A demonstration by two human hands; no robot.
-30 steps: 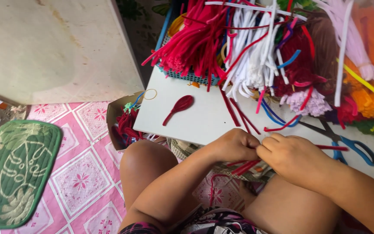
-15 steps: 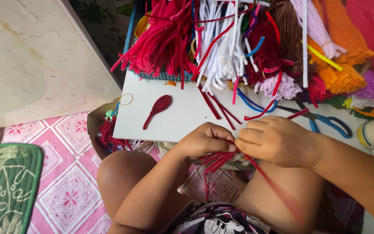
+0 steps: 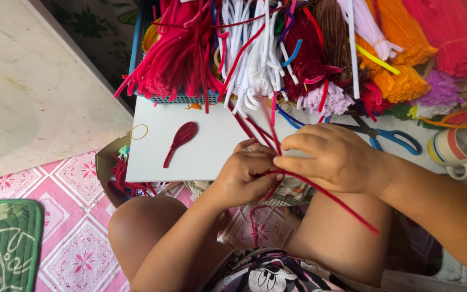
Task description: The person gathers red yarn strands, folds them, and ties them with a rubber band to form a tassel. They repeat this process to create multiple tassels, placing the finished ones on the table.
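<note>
Head view: both hands meet over the board (image 3: pixel 190 154).
Left hand (image 3: pixel 244 176): fingers closed on red stems (image 3: pixel 325 196).
Right hand (image 3: pixel 333 157): pinching same stems.
Hidden: stem ends inside fists.

No packages, labels, signs or screens in view. Nothing here carries a printed panel or display either.

— What is being held?

— A thin, fuzzy dark-red pipe cleaner (image 3: pixel 325 196), pinched where the two hands meet at the near edge of the white board.

— How does it lie?

— One long end slants down and right across the thigh; shorter red ends poke up past the fingers, blurred.
</note>
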